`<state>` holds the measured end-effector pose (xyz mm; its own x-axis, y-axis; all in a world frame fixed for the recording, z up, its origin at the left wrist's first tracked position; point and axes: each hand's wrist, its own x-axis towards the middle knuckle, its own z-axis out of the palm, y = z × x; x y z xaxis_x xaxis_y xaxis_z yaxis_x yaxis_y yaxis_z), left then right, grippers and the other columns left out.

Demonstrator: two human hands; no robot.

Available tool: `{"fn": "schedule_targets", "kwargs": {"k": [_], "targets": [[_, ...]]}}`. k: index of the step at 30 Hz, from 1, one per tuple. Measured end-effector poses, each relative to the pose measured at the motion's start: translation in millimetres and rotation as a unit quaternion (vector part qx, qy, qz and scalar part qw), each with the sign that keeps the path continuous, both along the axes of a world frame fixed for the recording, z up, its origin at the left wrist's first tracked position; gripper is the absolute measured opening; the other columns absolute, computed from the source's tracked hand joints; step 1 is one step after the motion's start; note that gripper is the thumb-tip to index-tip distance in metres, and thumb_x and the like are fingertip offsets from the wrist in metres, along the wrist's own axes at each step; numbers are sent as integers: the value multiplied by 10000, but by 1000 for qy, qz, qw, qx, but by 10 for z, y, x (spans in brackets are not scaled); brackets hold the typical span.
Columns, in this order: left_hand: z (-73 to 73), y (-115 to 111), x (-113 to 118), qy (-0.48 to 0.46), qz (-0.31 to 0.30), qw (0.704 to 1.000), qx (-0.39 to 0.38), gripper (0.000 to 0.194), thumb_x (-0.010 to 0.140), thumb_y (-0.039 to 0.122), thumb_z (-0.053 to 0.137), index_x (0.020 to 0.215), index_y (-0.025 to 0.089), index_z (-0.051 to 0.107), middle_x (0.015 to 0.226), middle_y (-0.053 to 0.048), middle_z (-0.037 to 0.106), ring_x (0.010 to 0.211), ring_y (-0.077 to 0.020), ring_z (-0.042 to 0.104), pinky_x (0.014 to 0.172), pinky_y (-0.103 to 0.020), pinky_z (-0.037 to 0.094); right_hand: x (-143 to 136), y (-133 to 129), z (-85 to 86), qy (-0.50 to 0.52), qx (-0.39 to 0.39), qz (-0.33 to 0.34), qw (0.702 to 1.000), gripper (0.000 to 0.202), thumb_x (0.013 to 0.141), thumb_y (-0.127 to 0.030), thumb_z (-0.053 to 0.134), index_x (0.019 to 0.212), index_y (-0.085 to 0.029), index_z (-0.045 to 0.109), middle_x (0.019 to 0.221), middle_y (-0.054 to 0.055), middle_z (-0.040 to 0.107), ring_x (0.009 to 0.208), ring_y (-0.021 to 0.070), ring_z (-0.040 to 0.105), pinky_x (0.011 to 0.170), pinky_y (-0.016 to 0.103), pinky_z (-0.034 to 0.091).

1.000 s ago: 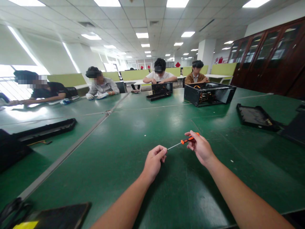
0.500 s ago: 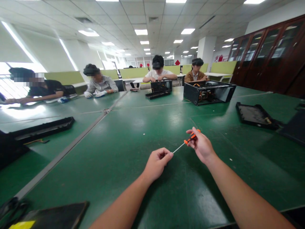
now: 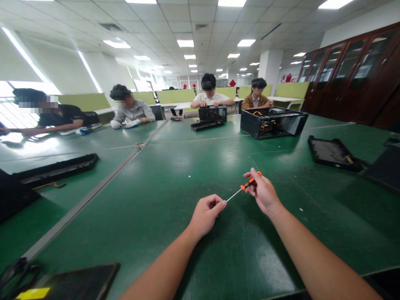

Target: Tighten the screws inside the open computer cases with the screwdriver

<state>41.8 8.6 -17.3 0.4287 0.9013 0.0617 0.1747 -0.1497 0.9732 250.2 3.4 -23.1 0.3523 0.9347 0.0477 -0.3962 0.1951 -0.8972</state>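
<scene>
An orange-and-black screwdriver [image 3: 249, 182] slants above the green table [image 3: 150, 179], its thin metal shaft pointing down and left. My right hand [image 3: 261, 192] is closed round the handle, with the handle's end showing past the fingers. The tip end of the shaft runs into the pinched thumb and forefinger of my left hand [image 3: 208, 211]. Those fingers hide the tip, so whether a small part sits there cannot be made out.
Ahead stands an open black computer case [image 3: 273, 123]. A black panel [image 3: 333, 153] lies at right, another long black panel [image 3: 59, 168] at left. A dark flat piece with a yellow label [image 3: 34, 293] is near front left. Several people sit across the table, one at a smaller case [image 3: 212, 113].
Both hands and the screwdriver stay almost in place. The view shifts very slightly. Across the table, the person at the smaller case has moved a little to the right.
</scene>
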Motion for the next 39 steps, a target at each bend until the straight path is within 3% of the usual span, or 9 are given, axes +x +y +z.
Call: {"fn": "schedule_targets", "kwargs": {"k": [7, 11, 14, 18, 22, 26, 30, 33, 39], "targets": [[31, 22, -39, -53, 86, 994, 38, 315, 790, 445, 660, 662, 167, 585, 525, 49, 480, 516, -100, 417, 543, -234, 324, -10, -16, 5, -23, 5, 24, 999, 440, 815, -605, 645, 815, -167, 681, 452, -80, 398, 388, 68, 329, 458, 242, 362], [19, 109, -79, -89, 155, 982, 57, 310, 837, 467, 602, 717, 184, 559, 515, 62, 443, 547, -114, 445, 594, -240, 362, -51, -43, 11, -48, -11, 81, 995, 428, 797, -566, 684, 855, -143, 706, 483, -46, 482, 419, 85, 416, 417, 225, 291], [-28, 173, -100, -89, 165, 981, 52, 307, 850, 473, 580, 742, 188, 551, 506, 66, 429, 546, -121, 461, 601, -244, 374, -71, -55, -2, -50, -17, 98, 994, 412, 783, -545, 704, 892, -147, 707, 521, -36, 525, 437, 87, 448, 419, 219, 294], [-65, 177, -94, -44, 120, 991, 46, 302, 857, 462, 567, 745, 181, 566, 512, 65, 461, 492, -105, 428, 542, -232, 340, -39, -40, -10, -30, -11, 89, 996, 393, 789, -543, 692, 908, -168, 688, 515, -53, 511, 420, 78, 426, 453, 229, 353], [-17, 61, -39, 30, 16, 996, 78, 295, 818, 429, 622, 666, 177, 608, 533, 39, 516, 519, -120, 451, 540, -240, 340, 14, -9, 1, -11, -6, 62, 998, 414, 797, -581, 664, 901, -181, 678, 486, -59, 481, 406, 79, 415, 447, 230, 355], [47, -84, 20, 89, -93, 984, 126, 216, 788, 362, 667, 661, 188, 683, 604, 9, 597, 589, -142, 499, 589, -254, 364, 2, -6, 7, -17, -12, 46, 999, 437, 779, -593, 682, 846, -162, 695, 470, -58, 456, 386, 70, 377, 399, 221, 304], [77, -138, 32, 107, -135, 974, 149, 183, 786, 320, 662, 659, 191, 684, 581, 16, 572, 554, -131, 482, 567, -249, 364, -37, -12, -4, -27, -21, 51, 998, 455, 760, -595, 700, 844, -148, 705, 503, -41, 488, 392, 67, 388, 374, 211, 263], [82, -119, 6, 93, -102, 978, 157, 199, 784, 312, 660, 631, 184, 663, 574, 11, 572, 555, -133, 488, 578, -251, 370, -40, -2, -11, -26, -23, 51, 998, 469, 764, -612, 684, 869, -154, 694, 508, -42, 483, 413, 81, 417, 384, 213, 278], [56, 5, -93, -7, 78, 983, 165, 272, 816, 359, 619, 612, 185, 579, 564, 19, 517, 570, -135, 466, 598, -258, 370, -7, -8, 0, -55, -10, 76, 996, 436, 800, -604, 634, 798, -169, 664, 496, -73, 431, 397, 69, 345, 462, 248, 365]]}}
